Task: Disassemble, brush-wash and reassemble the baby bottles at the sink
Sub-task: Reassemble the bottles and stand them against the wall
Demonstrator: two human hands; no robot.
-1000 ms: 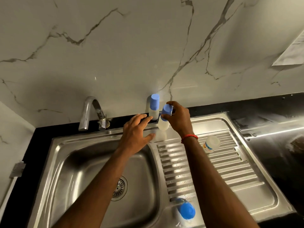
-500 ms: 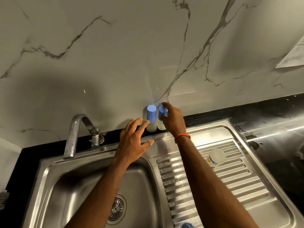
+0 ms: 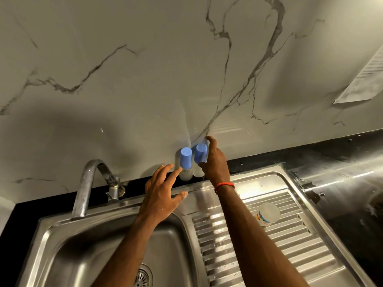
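Two clear baby bottles with blue caps stand upright side by side on the black ledge against the marble wall. My right hand (image 3: 214, 164) grips the right bottle (image 3: 200, 156) around its cap. The left bottle (image 3: 185, 163) stands free, and my left hand (image 3: 162, 193) hovers just below it with fingers spread, its fingertips close to the bottle's base. A third bottle body (image 3: 267, 213), clear with a coloured print and no cap, lies on its side on the steel draining board (image 3: 290, 251).
The steel sink basin (image 3: 68, 255) with its drain strainer (image 3: 143, 276) lies below my left arm. A chrome tap (image 3: 87, 187) stands at the back left. Wet black countertop (image 3: 342, 183) runs to the right. A paper sheet (image 3: 364, 77) hangs on the wall.
My right hand carried the capped bottle back to the ledge and set it upright beside the other one. The camera view tilted up, hiding the blue cap at the sink's front edge.
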